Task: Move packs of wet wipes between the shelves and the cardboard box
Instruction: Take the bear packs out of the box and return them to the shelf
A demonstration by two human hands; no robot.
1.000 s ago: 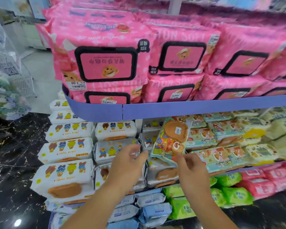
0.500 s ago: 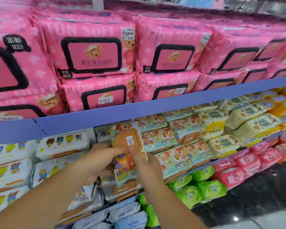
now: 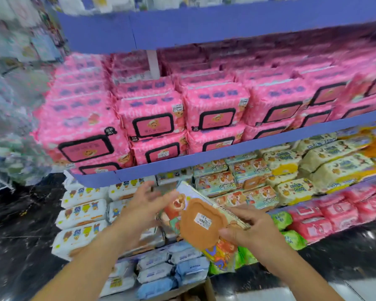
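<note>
A shop aisle with a dark marbled floor (image 3: 20, 224) and shelves (image 3: 226, 153) edged in blue-violet; much of the view is blurred.

At far left hang blurred goods I cannot make out. The upper shelf is stacked with pink packs (image 3: 152, 124). Below it, on the left, lie white packs (image 3: 80, 213) printed with small bears.

In front of these the left hand (image 3: 142, 206) is released, fingers spread and relaxed. It sits at the left edge of the pack (image 3: 176, 211), but blur hides whether it touches.

The pack is held in the air in front of the middle shelf, between the two hands. Its long axis runs steeply, the top end leaning up and to the left, the bottom end down and to the right. Its printed face is toward the camera, showing a brown lid (image 3: 193, 233) with a white sticker (image 3: 203, 221).

The right hand (image 3: 250, 231) grasps the pack by its right side, thumb on the lid's lower right and fingers curled over the upper edge.

Beneath the pack lie blue packs (image 3: 189, 268), and a corner of the box (image 3: 206, 287) shows at the bottom edge. Further right are teal packs (image 3: 248, 172), green packs (image 3: 280, 218), yellow packs (image 3: 334, 164) and red packs (image 3: 334, 213).
</note>
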